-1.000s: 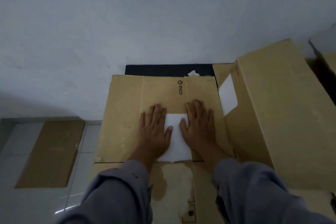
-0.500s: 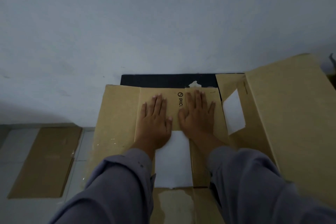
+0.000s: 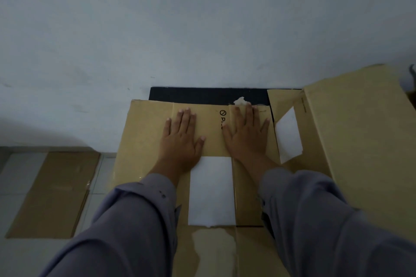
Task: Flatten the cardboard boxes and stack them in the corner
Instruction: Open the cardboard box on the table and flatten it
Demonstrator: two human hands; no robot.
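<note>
A flattened brown cardboard box (image 3: 144,137) with a white label (image 3: 211,191) lies in front of me against the wall. My left hand (image 3: 180,139) presses flat on it, palm down, fingers spread. My right hand (image 3: 246,135) presses flat beside it near the box's far edge, partly covering a printed logo (image 3: 222,117). Both hands hold nothing. To the right lies another cardboard box (image 3: 364,141) with a raised panel and a white label (image 3: 289,137).
A black mat (image 3: 202,94) shows under the box's far edge at the wall (image 3: 202,29). A separate flat cardboard sheet (image 3: 56,193) lies on the tiled floor (image 3: 13,175) at the left. My grey sleeves fill the lower view.
Both hands have slid forward across the flattened box, off the white label toward its far edge, and have moved slightly apart.
</note>
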